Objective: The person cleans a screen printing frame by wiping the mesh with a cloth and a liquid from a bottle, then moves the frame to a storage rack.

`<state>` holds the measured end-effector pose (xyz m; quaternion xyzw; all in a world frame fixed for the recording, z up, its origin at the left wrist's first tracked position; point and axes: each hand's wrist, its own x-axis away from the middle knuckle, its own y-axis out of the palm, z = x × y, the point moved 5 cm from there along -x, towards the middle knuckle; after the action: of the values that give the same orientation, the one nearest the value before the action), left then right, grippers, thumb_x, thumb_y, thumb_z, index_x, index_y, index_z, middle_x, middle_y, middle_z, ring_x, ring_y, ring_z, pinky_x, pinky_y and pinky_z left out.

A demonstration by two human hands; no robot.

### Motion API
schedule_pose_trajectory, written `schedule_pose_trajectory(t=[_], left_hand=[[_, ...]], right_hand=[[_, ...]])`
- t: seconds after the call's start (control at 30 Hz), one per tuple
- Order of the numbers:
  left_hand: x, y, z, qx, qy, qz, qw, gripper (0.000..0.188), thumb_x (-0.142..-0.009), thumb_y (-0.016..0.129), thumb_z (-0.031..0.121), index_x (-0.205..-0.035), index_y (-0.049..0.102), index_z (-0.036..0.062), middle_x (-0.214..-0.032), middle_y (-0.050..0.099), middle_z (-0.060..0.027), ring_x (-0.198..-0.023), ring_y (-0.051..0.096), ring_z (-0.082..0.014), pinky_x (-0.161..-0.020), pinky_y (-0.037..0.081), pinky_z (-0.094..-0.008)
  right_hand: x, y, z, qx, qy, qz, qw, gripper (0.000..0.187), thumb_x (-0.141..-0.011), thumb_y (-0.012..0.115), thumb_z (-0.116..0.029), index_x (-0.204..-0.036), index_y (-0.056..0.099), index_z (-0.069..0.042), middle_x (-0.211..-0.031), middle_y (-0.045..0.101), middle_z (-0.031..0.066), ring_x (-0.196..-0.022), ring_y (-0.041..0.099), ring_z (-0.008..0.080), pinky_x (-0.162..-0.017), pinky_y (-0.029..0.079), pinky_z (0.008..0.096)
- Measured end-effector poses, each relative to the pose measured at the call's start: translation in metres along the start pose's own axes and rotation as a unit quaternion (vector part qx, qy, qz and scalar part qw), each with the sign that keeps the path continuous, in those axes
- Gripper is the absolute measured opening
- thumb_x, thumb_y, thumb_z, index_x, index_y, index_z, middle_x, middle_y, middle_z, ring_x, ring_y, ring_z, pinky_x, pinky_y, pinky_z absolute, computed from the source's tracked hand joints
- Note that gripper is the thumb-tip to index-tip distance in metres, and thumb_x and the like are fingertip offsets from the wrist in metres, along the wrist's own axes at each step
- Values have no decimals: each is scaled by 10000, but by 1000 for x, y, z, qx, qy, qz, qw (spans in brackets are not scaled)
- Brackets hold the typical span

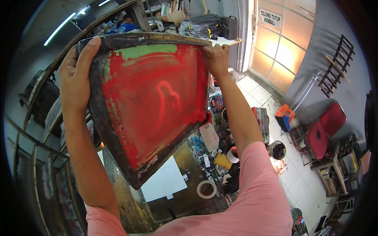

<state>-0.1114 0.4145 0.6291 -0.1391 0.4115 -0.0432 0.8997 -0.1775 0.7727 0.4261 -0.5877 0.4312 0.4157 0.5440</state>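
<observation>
Raised in front of me is a screen printing frame (136,98), its dark border stained and its mesh smeared with red ink, with green patches along the top and left. A paler curved mark shows in the mesh. My left hand (76,78) grips the frame's upper left side, thumb over the border. At the upper right corner my right hand (215,59) is closed round the border. Beneath the frame, a white sheet of paper (163,183) lies on the dark, ink-stained table (173,206); the frame hides part of both.
A tape roll (206,189), a whitish plastic container (209,137) and a yellow item (223,161) crowd the table's right side. An open can (277,150) stands farther right. Metal racks (37,188) line the left. A red chair (325,129) and broom (284,112) stand by the right wall.
</observation>
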Motion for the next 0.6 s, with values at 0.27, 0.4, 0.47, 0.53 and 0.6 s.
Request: schedule_pose_trajectory(t=[0.27,0.4,0.47,0.53,0.6], left_hand=[[-1,0,1,-18,15,-1,1000,356,-945,699,341,-1092,709,17,-954,708,-24,-817,631,-77,-798,473,-221],[-1,0,-4,-2,1,2,1000,350,-942,703,340,-1083,719,19,-946,710,-24,-820,636,-78,-800,480,-224],[-2,-1,-3,-10,9,7,1000,354,-944,703,338,-1095,718,18,-953,712,-26,-830,641,-77,-805,485,-227],[-1,-2,-4,-14,7,1,1000,357,-946,702,336,-1101,715,15,-954,712,-25,-830,641,-76,-804,484,-224],[-1,0,-2,-9,10,3,1000,359,-947,702,337,-1101,712,12,-951,711,-24,-828,640,-75,-801,483,-221]], right_hand=[[107,10,-24,-82,-11,-107,991,157,-840,672,-140,-939,775,-204,-788,699,17,-807,618,231,-863,357,472],[199,13,-49,-101,-41,-281,953,165,-760,688,-150,-901,761,-192,-835,720,11,-845,630,234,-894,374,482],[213,14,-50,-118,-66,-333,933,149,-736,693,-151,-871,748,-185,-837,719,14,-849,632,236,-888,380,486],[212,10,-53,-165,-91,-332,924,121,-719,696,-153,-833,733,-175,-819,709,20,-843,631,241,-870,386,491],[181,11,-34,-91,-81,-267,956,76,-734,699,-156,-803,725,-172,-796,701,28,-821,626,247,-850,383,485]])
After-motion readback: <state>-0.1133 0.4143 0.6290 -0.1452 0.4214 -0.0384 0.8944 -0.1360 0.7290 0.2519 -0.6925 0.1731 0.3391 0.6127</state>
